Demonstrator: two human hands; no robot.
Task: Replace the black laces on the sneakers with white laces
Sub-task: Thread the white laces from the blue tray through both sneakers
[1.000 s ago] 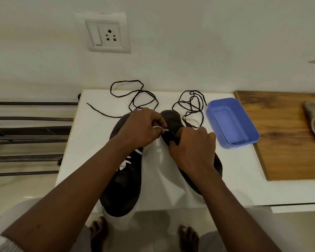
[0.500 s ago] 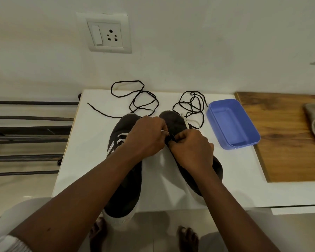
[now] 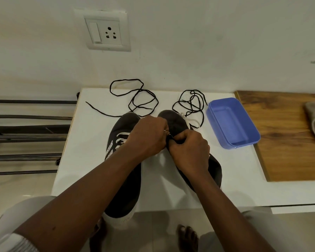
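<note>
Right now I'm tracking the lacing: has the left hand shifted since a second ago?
Yes: the left hand has slid right, toward the blue container, uncovering the left sneaker's white lacing.

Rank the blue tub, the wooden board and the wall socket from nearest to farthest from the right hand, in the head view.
From the right hand:
1. Blue tub, just to its right on the white table.
2. Wooden board, further right, beyond the tub.
3. Wall socket, up on the wall, far to the left.
</note>
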